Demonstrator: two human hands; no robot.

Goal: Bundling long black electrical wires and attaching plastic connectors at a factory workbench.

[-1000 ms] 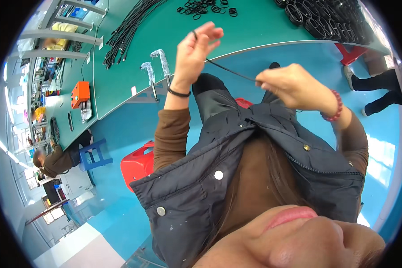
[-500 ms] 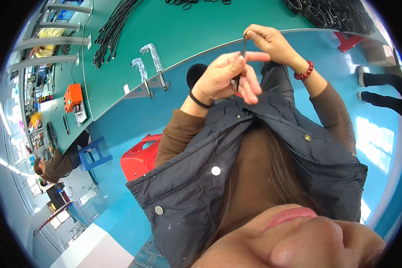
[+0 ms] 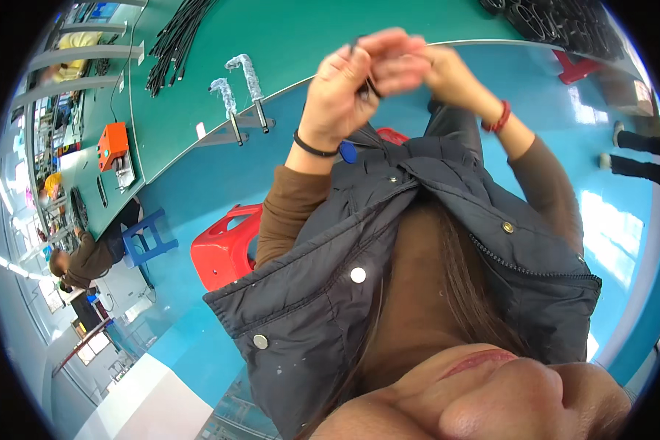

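My left hand [image 3: 341,92] is raised above the front edge of the green table [image 3: 301,37]. It holds a thin black cable [image 3: 371,88], of which short bits show at the palm and beside the thumb. The fingers of that hand reach to the right and are smeared by motion. My right hand [image 3: 453,79] is close against those fingertips. Its own fingertips are blurred and partly hidden, so what they grip does not show.
A bundle of straight black cables [image 3: 176,44] lies at the table's far left, with coiled black cables [image 3: 543,26] at the far right. Two plastic-wrapped metal brackets [image 3: 246,77] stick out at the table edge. A red stool [image 3: 224,253] stands at my left; people are nearby.
My left hand has moved up and slightly left, its fingers now stretched toward the right hand. The right hand has shifted slightly down and right. The cable is less visible between them.
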